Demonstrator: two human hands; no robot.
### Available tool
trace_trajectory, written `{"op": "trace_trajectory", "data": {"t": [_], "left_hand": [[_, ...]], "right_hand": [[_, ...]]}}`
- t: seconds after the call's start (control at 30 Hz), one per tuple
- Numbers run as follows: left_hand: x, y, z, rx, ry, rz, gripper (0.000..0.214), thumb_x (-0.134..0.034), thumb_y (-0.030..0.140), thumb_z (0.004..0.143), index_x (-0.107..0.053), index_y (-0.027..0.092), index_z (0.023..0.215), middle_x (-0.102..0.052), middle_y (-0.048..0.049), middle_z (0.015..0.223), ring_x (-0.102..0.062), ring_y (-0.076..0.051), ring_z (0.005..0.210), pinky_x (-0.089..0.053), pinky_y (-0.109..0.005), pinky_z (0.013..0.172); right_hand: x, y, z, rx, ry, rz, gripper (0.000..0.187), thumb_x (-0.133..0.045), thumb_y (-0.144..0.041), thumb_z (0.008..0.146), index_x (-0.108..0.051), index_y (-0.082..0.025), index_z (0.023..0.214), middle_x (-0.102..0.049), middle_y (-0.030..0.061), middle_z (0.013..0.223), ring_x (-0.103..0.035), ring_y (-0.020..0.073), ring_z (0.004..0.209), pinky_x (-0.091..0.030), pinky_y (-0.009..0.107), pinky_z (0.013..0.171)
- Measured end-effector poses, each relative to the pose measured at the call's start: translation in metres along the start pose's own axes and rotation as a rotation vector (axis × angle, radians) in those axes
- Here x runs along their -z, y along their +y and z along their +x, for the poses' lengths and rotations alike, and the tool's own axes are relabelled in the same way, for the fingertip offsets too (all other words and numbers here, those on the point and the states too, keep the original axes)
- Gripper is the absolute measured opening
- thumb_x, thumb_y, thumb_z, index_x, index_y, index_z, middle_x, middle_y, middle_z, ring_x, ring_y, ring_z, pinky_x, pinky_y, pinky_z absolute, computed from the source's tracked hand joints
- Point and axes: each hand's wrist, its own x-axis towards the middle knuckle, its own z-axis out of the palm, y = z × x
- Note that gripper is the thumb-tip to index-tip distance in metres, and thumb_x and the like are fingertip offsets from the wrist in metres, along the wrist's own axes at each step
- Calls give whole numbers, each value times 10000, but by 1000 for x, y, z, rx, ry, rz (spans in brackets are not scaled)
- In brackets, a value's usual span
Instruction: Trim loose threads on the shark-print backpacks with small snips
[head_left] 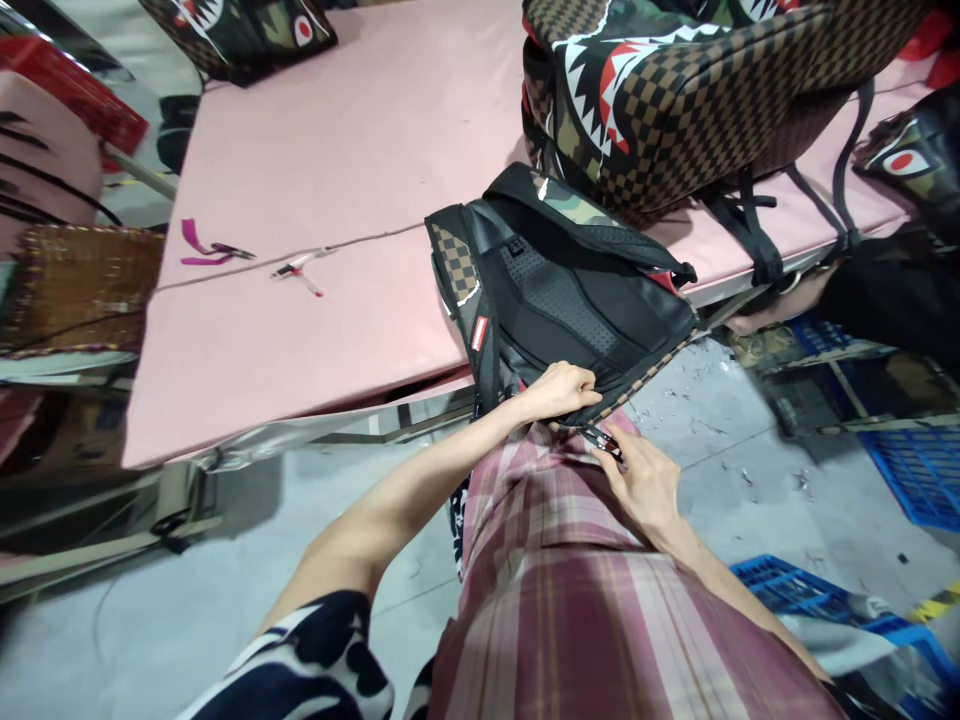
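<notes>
A black backpack (pixel 570 290) with checkered and camouflage trim lies back-panel up, half on the pink table (pixel 322 190) and half over its near edge toward my lap. My left hand (pixel 561 388) is closed on the backpack's lower edge. Just below it, my right hand (pixel 637 478) pinches a small dark zipper pull (pixel 606 443) at the bag's bottom corner.
Several shark-mouth printed backpacks (pixel 675 90) are stacked at the table's far right, another (pixel 240 30) at the far left. Small scissors (pixel 225 250) and thread snips (pixel 300 268) lie on the table. Another person's hand (pixel 780 305) rests at the right edge. Blue crates (pixel 915 470) stand on the floor.
</notes>
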Motion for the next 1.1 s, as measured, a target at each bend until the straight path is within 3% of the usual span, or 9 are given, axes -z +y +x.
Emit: {"op": "trace_trajectory", "data": {"t": [0.17,0.5,0.73,1.1], "left_hand": [[-2,9,13,7,32,-54,247,-502,296,756,-536,163,550,-444,40,476,-432,-100,503,-268,-217,530],[-11,11,23,-18,38,-19,246,-495,299,764,-565,168,568,-500,16,485,-484,-129,510,-294,-230,537],[-13,11,23,-5,29,35,246,-489,303,777,-598,166,603,-563,-6,537,-523,-147,549,-325,-237,562],[-13,13,23,12,31,33,244,-496,306,773,-593,168,597,-550,-5,518,-528,-151,538,-336,-241,553]], "right_hand": [[13,-12,2,-26,77,-183,213,-484,-323,884,-646,-188,858,-669,26,742,-568,152,663,-330,271,616],[14,-12,4,-93,86,-301,211,-487,-307,879,-642,-190,795,-656,21,705,-528,154,635,-290,282,585],[17,-16,8,-108,20,-371,212,-487,-299,870,-631,-196,752,-644,29,681,-530,166,633,-277,299,574],[18,-19,8,-125,-12,-385,216,-474,-305,877,-618,-199,757,-649,36,708,-534,173,652,-287,302,591]]}}
